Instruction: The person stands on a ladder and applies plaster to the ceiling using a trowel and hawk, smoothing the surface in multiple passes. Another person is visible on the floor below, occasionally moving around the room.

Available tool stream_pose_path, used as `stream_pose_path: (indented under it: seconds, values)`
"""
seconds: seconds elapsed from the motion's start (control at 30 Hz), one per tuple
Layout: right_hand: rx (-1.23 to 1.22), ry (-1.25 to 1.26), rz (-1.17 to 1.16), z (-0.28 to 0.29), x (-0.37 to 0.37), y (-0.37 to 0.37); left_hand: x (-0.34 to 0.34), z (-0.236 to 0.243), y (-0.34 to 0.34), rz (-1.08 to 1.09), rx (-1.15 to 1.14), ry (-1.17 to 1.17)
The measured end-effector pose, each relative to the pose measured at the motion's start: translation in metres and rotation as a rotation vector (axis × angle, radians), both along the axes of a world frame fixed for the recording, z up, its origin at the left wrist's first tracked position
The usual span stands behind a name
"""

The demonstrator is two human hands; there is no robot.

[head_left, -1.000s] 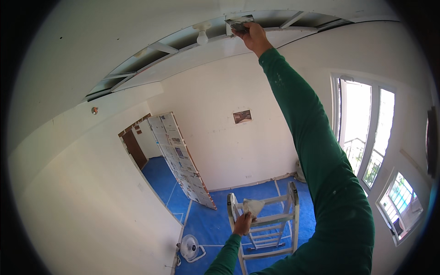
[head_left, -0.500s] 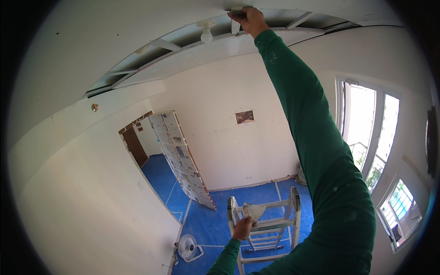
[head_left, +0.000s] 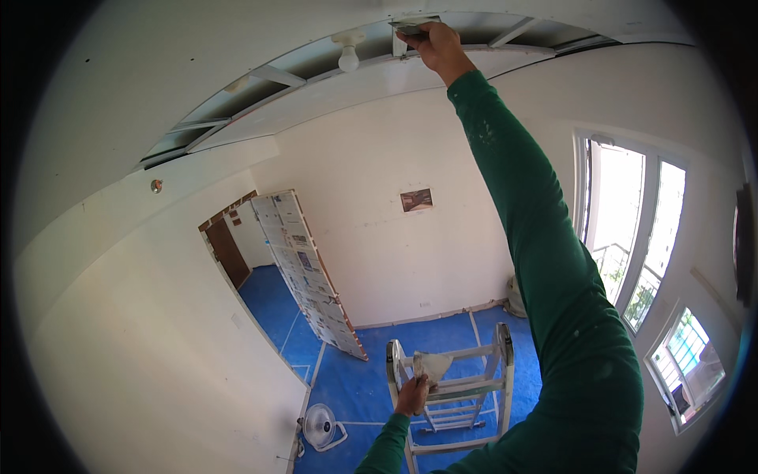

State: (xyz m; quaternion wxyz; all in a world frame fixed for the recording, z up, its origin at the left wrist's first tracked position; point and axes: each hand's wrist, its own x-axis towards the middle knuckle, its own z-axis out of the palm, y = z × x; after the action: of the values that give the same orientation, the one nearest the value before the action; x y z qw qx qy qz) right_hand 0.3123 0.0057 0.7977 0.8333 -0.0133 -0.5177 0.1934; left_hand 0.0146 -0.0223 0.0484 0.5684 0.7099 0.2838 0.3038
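Head view: flat metal scraper (head_left: 414, 27) against smooth ceiling (head_left: 142, 71)

The ladder (head_left: 454, 395) stands on the floor sheet (head_left: 355, 387), fan (head_left: 320, 426) to its left, window (head_left: 632, 237) to its right.

The putty knife (head_left: 412, 28) is a flat tool with a wide, thin metal blade. It lies nearly flat against the ceiling, its blade sticking out to the left beyond the fingers (head_left: 430, 35) that wrap its handle. The plaster hawk (head_left: 432, 365) is a pale, smeared flat plate, tilted, just above the fingers (head_left: 416, 389) that grip it from below.
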Motion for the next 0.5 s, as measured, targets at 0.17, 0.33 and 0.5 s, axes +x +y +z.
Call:
stream_pose_path:
  seconds: [0.17,0.33,0.5]
  values:
    - [0.013,-0.014,0.018,0.027,0.028,0.030,-0.001,-0.002,0.001,0.009,0.014,-0.006]
    - [0.023,-0.015,0.088,0.051,0.034,0.032,-0.005,0.005,-0.001,0.071,0.189,0.158]
    - [0.008,-0.041,0.036,0.052,0.007,-0.003,-0.005,0.011,-0.004,0.087,0.163,0.147]
